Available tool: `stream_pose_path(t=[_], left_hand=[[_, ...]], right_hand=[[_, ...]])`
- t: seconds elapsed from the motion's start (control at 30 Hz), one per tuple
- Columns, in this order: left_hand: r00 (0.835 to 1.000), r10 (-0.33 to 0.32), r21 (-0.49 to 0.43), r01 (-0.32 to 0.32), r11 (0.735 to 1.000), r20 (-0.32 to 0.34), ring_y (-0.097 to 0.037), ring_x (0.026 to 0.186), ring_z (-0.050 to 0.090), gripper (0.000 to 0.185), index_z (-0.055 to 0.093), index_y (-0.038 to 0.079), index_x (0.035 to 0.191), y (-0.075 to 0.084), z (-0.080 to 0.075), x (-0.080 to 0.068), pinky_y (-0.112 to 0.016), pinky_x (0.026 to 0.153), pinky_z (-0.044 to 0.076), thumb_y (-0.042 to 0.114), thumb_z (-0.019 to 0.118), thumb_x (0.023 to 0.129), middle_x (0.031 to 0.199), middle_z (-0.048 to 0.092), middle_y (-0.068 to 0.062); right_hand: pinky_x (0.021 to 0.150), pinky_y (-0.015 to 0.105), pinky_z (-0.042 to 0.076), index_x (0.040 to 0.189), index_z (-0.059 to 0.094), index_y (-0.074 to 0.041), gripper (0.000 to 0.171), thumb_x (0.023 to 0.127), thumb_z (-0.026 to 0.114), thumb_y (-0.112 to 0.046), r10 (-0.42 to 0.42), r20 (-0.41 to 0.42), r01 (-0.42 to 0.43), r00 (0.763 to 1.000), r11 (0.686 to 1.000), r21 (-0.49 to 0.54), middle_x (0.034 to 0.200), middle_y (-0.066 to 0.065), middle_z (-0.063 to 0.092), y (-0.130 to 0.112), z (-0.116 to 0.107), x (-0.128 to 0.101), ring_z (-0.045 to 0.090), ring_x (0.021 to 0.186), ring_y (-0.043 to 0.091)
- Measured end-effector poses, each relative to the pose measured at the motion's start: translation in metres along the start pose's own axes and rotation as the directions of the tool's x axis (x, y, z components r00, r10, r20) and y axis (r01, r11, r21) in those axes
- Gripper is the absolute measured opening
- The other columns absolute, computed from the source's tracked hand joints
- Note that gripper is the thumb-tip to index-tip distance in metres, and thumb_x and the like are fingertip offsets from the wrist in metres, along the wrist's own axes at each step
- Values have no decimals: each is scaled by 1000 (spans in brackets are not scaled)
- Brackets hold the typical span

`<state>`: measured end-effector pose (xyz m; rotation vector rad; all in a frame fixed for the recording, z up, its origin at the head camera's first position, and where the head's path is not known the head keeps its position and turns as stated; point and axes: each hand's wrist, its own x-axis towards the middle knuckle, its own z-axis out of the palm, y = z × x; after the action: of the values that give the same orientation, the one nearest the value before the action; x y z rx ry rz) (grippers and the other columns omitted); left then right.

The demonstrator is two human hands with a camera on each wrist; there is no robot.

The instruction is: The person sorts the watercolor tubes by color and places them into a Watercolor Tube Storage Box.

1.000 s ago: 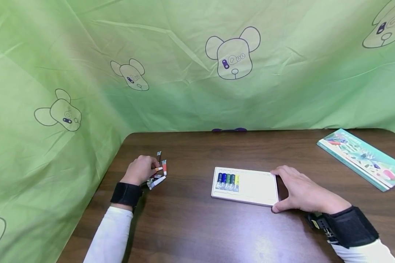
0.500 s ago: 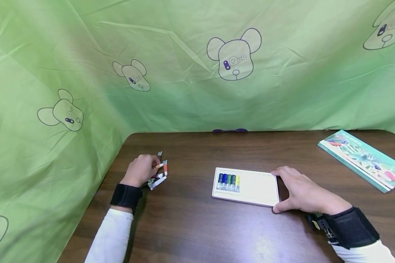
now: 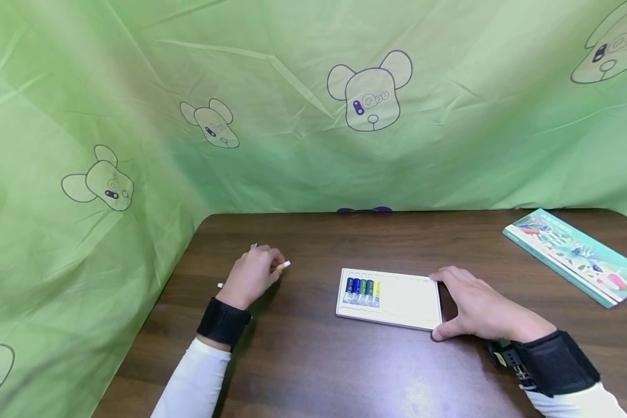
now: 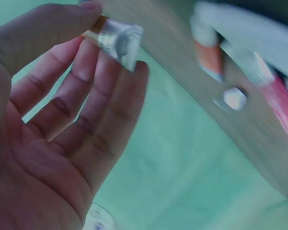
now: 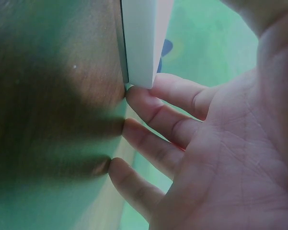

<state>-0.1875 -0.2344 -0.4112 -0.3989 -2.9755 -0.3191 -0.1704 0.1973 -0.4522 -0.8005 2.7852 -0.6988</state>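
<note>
The paint tube (image 3: 283, 266) is pinched at its capped end between the thumb and fingertips of the left hand (image 3: 252, 276), lifted just above the table (image 3: 303, 360) so the cap points toward the tray (image 3: 407, 302). The remaining loose tubes (image 4: 259, 76) lie on the table behind that hand. The right hand (image 3: 478, 307) braces the tray's right edge, thumb at the near corner and fingers at the far one, keeping it from sliding. Five tubes (image 3: 362, 290) fill the tray's left end. A booklet (image 3: 575, 252) lies well apart, far right.

Left hand (image 3: 252, 274) pinching, right hand (image 3: 478, 305) flat
</note>
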Motion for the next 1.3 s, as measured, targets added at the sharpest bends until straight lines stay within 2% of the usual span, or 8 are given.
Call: stream_pose_path(t=[0.3, 0.53, 0.87, 1.0, 1.1, 1.17, 1.23, 1.3], left_hand=[[996, 89, -23, -89, 996, 16, -16, 77, 68, 9, 79, 10, 96, 40, 10, 6, -36, 72, 58, 11, 83, 89, 89, 71, -1], [989, 130, -95, -123, 988, 64, -14, 78, 67, 11, 81, 8, 102, 73, 17, 10, -30, 71, 58, 10, 80, 91, 93, 75, -4], [986, 163, -160, -154, 975, 46, -8, 77, 63, 9, 82, 9, 99, 123, 30, 17, -21, 68, 52, 10, 79, 91, 90, 76, -2], [982, 188, -134, -182, 974, 30, -6, 70, 54, 6, 79, 12, 85, 138, 38, 19, -18, 62, 44, 7, 76, 88, 76, 68, 3], [980, 199, -110, -196, 974, 19, -6, 63, 43, 24, 64, 15, 65, 151, 44, 20, -18, 56, 35, 4, 73, 84, 63, 48, 8], [980, 200, -84, -199, 976, 6, -6, 61, 44, 33, 53, 16, 59, 159, 47, 21, -19, 53, 35, 4, 73, 83, 61, 41, 9], [980, 197, -45, -197, 979, -12, -7, 60, 50, 36, 51, 16, 58, 167, 50, 21, -21, 51, 40, 6, 75, 82, 59, 43, 8], [982, 185, -11, -186, 983, -24, -10, 63, 61, 29, 59, 15, 61, 174, 53, 20, -24, 52, 47, 7, 77, 83, 63, 53, 4]], right_hand=[[99, 64, 48, 136, 56, 1, 105, 61, 96, -59, -19, -23, 18, 1000, 1000, -10, 132, 18, 61, 0, 0, 0, 58, 125, 42], [98, 64, 48, 136, 56, 1, 104, 60, 96, -59, -16, -21, 16, 1000, 1000, -7, 132, 17, 62, 1, 1, 0, 58, 124, 42], [98, 64, 48, 136, 56, 1, 104, 60, 96, -59, -17, -24, 17, 1000, 1000, -3, 132, 17, 61, -1, 1, -1, 58, 125, 42], [99, 65, 47, 136, 56, 1, 105, 60, 96, -59, -13, -15, 13, 1000, 1000, 3, 132, 17, 61, -1, 0, -1, 57, 125, 41], [99, 64, 47, 136, 56, 1, 104, 60, 96, -58, -13, -18, 13, 1000, 1000, 3, 132, 17, 62, -1, 0, -1, 57, 125, 41], [99, 64, 47, 135, 56, 1, 104, 60, 96, -58, -13, -22, 14, 1000, 1000, 2, 131, 17, 62, -1, -1, -1, 58, 125, 41], [99, 64, 48, 135, 57, 1, 103, 60, 96, -58, -13, -23, 13, 1000, 1000, 0, 131, 17, 62, -1, 0, 0, 58, 124, 41], [99, 64, 48, 135, 57, 1, 103, 60, 97, -58, -12, -20, 12, 1000, 1000, 1, 130, 16, 62, -1, 0, 0, 58, 124, 40]])
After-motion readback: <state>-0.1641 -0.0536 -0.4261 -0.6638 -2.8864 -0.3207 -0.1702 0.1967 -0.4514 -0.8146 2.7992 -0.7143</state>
